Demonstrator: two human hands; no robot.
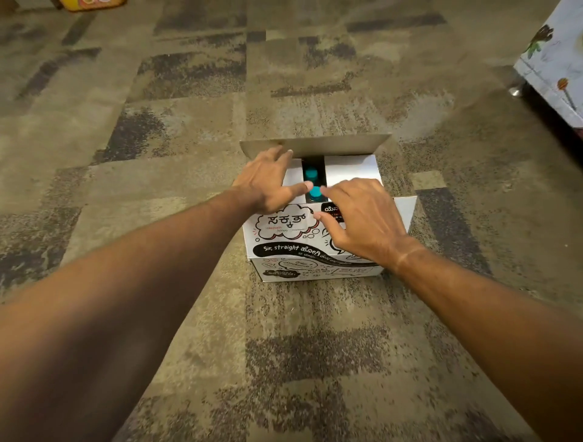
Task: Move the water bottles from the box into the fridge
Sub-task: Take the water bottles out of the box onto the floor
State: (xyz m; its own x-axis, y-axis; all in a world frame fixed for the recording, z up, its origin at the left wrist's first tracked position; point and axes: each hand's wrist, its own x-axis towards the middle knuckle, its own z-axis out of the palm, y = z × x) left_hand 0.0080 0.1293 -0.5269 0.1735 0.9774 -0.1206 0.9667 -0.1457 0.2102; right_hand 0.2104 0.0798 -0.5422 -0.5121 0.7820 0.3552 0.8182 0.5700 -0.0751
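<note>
— cardboard, white with black doodle print: the box is sitting on the patterned carpet, roughly centre of view. what's happening at its top edges?

— the far flap is standing up and leaning away. the two inner flaps are lying almost flat, the left inner flap and the right inner flap, leaving a narrow dark slot between them.

— and the bottles?

— two teal caps are showing in that slot, the far cap and the near cap. the water bottles are sitting upright inside the box; their bodies are hidden.

— hands?

— the left hand is lying over the left inner flap, fingers spread and fairly straight, thumb reaching to the slot edge just beside the near cap. it is gripping nothing. the right hand is hovering over the near right corner, fingers wide and loosely bent, index tip just beside the near cap. whether it is touching the cap, i cannot tell. it is holding nothing either.

— room around the box?

— carpet is lying open on the left, behind and in front. at right, well apart from the box, a piece of furniture in floral cloth is standing with a metal foot. a yellow object is peeking in at the top left edge.
</note>
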